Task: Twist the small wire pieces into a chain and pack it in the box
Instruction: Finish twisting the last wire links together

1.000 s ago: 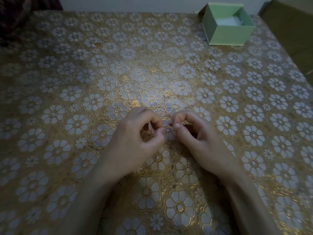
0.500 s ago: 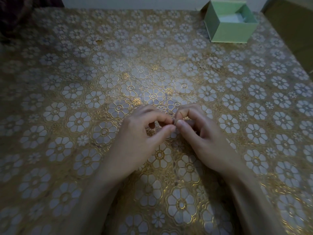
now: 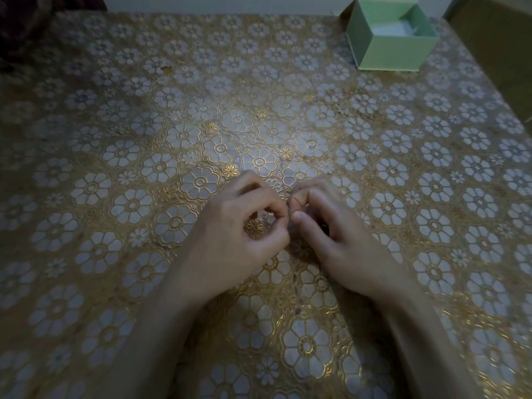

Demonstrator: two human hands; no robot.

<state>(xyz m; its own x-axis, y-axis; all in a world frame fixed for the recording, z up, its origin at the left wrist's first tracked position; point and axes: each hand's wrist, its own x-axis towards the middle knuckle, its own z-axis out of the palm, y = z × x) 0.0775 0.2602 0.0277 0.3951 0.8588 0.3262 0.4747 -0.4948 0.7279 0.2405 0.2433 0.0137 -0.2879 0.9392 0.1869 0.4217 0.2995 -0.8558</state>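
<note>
Head view, green box [image 3: 387,50] open, white lining, both hands' fingertips pinched together, wire indiscernible.

Two bare forearms are seen reaching in from the lower edge and converging toward the middle. The left hand [image 3: 239,226] is held with its back upward, the fingers curled and the thumb tip pressed against the index fingertip in a pinch. The right hand [image 3: 331,226] is mirrored opposite it, thumb and bent index finger likewise brought together. The two pinches are set almost touching. Whatever is pinched cannot be made out.
</note>
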